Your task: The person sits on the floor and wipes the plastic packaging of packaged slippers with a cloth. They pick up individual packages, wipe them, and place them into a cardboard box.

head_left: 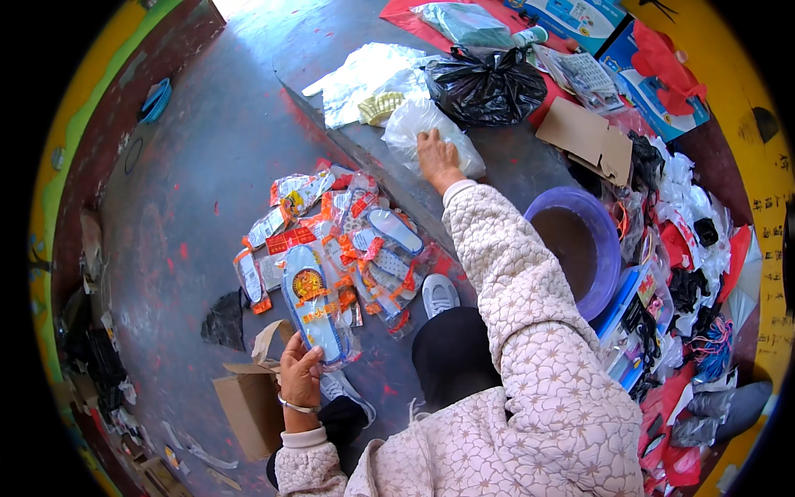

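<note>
My left hand (300, 377) is closed on the lower end of a pair of light blue insoles (300, 286) in a clear packet with orange print. Right behind that packet lies a pile of more packaged insoles (385, 269), heaped loosely on the floor. My right arm stretches far forward, and my right hand (439, 156) is closed on the top of a white plastic bag (414, 132). What the bag holds cannot be made out. Yellowish ribbed gloves or cloth (381, 108) lie against the bag's far left side.
Beyond the white bag sit a tied black plastic bag (484, 87) and white sheeting (364, 70). A purple basin (613, 248) and a cardboard piece (586, 139) are right of my arm, beside cluttered bags. A cardboard box (252, 410) stands near my left hand.
</note>
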A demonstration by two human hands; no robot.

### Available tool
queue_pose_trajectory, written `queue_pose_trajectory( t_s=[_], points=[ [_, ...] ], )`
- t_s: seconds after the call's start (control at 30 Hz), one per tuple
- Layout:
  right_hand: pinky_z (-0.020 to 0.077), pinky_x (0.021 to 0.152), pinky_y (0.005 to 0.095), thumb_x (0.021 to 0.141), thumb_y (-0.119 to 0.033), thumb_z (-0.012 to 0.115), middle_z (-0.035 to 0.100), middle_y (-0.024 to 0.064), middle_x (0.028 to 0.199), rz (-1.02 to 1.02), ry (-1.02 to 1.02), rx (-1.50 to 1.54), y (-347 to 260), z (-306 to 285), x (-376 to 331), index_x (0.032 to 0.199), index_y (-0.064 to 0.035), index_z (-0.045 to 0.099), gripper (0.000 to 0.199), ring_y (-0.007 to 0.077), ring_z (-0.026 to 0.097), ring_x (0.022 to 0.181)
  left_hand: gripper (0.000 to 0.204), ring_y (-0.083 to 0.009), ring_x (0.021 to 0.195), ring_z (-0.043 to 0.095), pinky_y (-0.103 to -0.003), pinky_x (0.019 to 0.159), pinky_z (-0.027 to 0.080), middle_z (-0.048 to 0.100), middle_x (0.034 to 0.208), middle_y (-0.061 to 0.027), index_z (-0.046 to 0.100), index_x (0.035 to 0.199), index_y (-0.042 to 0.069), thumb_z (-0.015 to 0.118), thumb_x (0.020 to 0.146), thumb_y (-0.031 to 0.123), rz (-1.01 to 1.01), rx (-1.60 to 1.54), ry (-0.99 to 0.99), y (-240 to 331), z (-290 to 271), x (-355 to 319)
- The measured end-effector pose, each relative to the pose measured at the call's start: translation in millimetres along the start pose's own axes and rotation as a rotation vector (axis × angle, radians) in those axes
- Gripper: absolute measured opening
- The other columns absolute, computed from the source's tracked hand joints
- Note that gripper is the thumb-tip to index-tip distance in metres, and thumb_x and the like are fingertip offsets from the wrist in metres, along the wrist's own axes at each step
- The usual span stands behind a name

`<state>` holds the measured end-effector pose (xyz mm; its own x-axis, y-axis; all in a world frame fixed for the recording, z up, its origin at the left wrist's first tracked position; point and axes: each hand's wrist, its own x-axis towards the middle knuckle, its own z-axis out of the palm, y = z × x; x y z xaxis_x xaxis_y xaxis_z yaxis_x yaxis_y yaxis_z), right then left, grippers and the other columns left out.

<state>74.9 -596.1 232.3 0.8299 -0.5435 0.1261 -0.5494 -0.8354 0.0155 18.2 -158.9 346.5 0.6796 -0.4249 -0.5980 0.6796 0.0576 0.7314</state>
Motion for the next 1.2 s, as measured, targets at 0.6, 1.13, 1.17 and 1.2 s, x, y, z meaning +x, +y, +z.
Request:
queue_pose_trajectory(
  t_s=[0.6, 1.13, 1.17, 1.2],
  points=[
    [0.0527, 0.072, 0.0356, 0.081, -0.011, 0.055, 0.056, 0.0208, 0.101, 0.117, 0.002, 0.033, 32, 8, 15, 0.107, -0.003, 0.048, 0.028, 0.0305, 0.064, 0.084, 0.042, -0.0169, 0.089, 0.061, -0.029, 0.078, 0.05, 0.06, 0.103, -0.0087, 0.046, 0.118, -0.003, 0.053, 0.077, -0.008, -0.025, 0.027, -0.022, -4, 0, 6],
    [0.0529, 0.071, 0.0363, 0.076, -0.009, 0.055, 0.06, 0.0211, 0.097, 0.047, -0.001, 0.052, 30, 4, 3, 0.104, 0.0002, 0.052, 0.029, 0.0296, 0.063, 0.088, 0.043, -0.017, 0.091, 0.061, -0.03, 0.081, 0.049, 0.061, 0.105, -0.0081, 0.048, 0.118, -0.003, 0.056, 0.076, -0.005, 0.025, 0.064, -0.101, -3, 5, -5],
    [0.0526, 0.07, 0.0372, 0.076, -0.009, 0.055, 0.06, 0.0216, 0.097, 0.054, -0.001, 0.105, 32, -2, 2, 0.104, -0.0001, 0.052, 0.03, 0.0308, 0.063, 0.088, 0.043, -0.0168, 0.09, 0.061, -0.03, 0.08, 0.05, 0.061, 0.104, -0.0081, 0.048, 0.118, -0.003, 0.055, 0.076, -0.005, 0.019, 0.048, -0.105, -3, 6, -6],
    [0.0523, 0.07, 0.0381, 0.076, -0.009, 0.054, 0.06, 0.0221, 0.097, 0.062, -0.002, 0.159, 35, -8, 4, 0.105, -0.0003, 0.051, 0.031, 0.032, 0.063, 0.088, 0.043, -0.0166, 0.09, 0.061, -0.03, 0.079, 0.05, 0.061, 0.104, -0.0081, 0.048, 0.118, -0.003, 0.055, 0.076, -0.005, 0.012, 0.033, -0.111, -1, 8, -8]
  ],
)
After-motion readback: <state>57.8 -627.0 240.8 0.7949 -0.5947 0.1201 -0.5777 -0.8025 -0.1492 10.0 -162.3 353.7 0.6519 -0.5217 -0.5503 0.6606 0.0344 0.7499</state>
